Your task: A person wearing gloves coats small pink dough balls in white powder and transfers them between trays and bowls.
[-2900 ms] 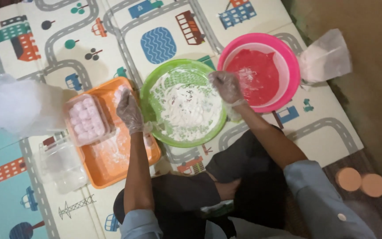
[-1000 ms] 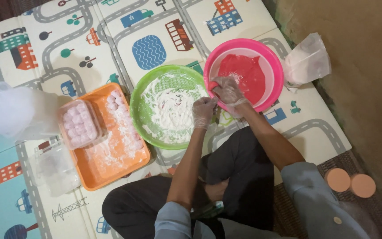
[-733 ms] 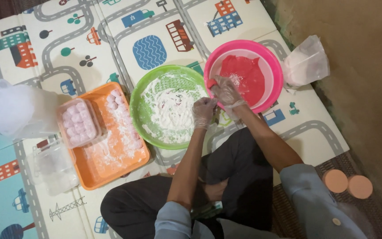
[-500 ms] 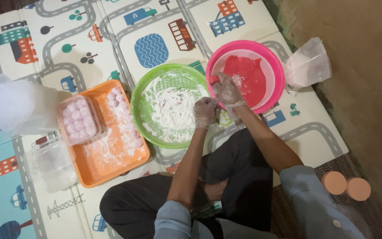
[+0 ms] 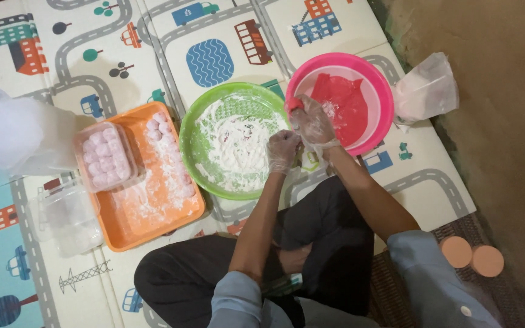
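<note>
You sit on a big play mat [image 5: 153, 67] with roads and houses drawn on it. Its right edge meets brown floor [image 5: 505, 121], where there is lots of open room. An orange tray [image 5: 153, 228] dusted with white powder lies on your left, just beside the green bowl [image 5: 192, 158]. The green bowl nearly touches the pink bowl [image 5: 384, 97], so there is little room between them. Your right hand [image 5: 312, 121] is over the pink bowl's near rim, fingers curled around a small red piece [image 5: 296, 104]. Your left hand [image 5: 282, 150] is at the green bowl's right edge, fingers bent together; you cannot tell if it holds anything.
</note>
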